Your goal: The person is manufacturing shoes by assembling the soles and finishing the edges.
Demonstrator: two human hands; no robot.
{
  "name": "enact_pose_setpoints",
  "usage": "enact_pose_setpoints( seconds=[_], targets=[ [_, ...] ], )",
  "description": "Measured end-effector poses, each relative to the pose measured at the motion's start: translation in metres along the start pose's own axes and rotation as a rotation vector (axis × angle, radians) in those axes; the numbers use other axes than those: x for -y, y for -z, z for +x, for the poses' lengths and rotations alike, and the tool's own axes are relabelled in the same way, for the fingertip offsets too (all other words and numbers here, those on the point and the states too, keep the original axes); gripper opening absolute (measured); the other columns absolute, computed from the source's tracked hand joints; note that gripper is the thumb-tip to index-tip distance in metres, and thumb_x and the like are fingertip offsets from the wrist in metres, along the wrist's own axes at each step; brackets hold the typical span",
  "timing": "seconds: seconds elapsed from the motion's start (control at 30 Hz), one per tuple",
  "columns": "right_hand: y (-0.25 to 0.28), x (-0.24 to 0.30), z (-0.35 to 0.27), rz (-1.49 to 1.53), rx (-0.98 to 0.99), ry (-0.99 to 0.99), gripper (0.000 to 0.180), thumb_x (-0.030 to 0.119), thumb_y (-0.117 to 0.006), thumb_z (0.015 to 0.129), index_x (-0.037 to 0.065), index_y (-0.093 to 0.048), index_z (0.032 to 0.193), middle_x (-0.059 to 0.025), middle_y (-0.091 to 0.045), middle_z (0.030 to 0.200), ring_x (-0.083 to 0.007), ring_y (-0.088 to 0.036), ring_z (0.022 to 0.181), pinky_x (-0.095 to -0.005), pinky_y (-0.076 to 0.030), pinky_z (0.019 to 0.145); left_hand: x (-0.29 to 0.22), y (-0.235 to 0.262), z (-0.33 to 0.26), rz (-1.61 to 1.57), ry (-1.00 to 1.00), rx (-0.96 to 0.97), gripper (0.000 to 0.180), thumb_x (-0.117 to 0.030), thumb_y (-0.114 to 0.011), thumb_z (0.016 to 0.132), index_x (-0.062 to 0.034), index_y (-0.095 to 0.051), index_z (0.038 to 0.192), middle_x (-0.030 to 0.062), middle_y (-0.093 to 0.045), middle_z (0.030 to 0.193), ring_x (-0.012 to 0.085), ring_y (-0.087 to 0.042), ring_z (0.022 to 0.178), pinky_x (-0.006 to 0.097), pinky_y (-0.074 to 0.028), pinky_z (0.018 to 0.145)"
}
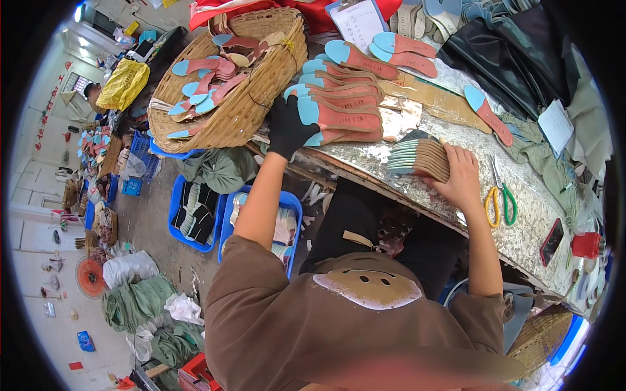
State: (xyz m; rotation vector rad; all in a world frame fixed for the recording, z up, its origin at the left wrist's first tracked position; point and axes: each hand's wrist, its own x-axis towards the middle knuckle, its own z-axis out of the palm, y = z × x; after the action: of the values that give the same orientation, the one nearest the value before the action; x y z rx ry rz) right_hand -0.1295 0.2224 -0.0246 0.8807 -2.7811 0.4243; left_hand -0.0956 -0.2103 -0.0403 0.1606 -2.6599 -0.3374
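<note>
My left hand (291,127), in a black glove, grips the pale blue end of a pink insole (345,116) on a fanned pile of similar insoles. Its thumb and fingers lie on either side of that end; what is under the palm is hidden. My bare right hand (458,174) is closed round one end of a bundle of insoles (417,158), which stands on edge with brown sides and pale green ends near the table's front edge. Right of this hand lie scissors (499,195) with one yellow and one green handle.
A wicker basket (261,98) of insoles stands left of the pile. More insoles (488,115) lie farther back and right on the worn table (443,215). A phone (551,242) and red-lidded container (587,246) sit at right. Blue crates (207,246) stand on the floor.
</note>
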Motion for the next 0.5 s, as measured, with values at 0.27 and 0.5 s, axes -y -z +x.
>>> enact_pose_setpoints(
  seconds=[0.27,0.5],
  targets=[
    [0.000,0.000,-0.001,0.034,-0.028,0.030,0.085,0.046,-0.084,0.067,0.003,-0.054,0.132,-0.0141,-0.061,0.117,-0.0330,-0.055,0.112,-0.0456,-0.037,0.103,0.004,-0.001,0.009,-0.124,0.106,-0.075,0.113,-0.053,-0.094,0.053,0.0028,-0.040,0.135,0.0275,-0.048,0.130,0.0406,-0.049,0.123,0.047,-0.045,0.099],
    [-0.006,0.001,-0.006,0.070,-0.088,-0.012,0.082,0.047,-0.085,0.064,0.003,-0.056,0.127,-0.0127,-0.063,0.107,-0.0320,-0.058,0.105,-0.0444,-0.041,0.096,0.033,-0.003,0.005,-0.655,0.409,0.026,0.102,-0.039,-0.094,0.061,0.0015,-0.044,0.140,0.0183,-0.060,0.127,0.0290,-0.062,0.112,0.040,-0.052,0.093]
  ],
)
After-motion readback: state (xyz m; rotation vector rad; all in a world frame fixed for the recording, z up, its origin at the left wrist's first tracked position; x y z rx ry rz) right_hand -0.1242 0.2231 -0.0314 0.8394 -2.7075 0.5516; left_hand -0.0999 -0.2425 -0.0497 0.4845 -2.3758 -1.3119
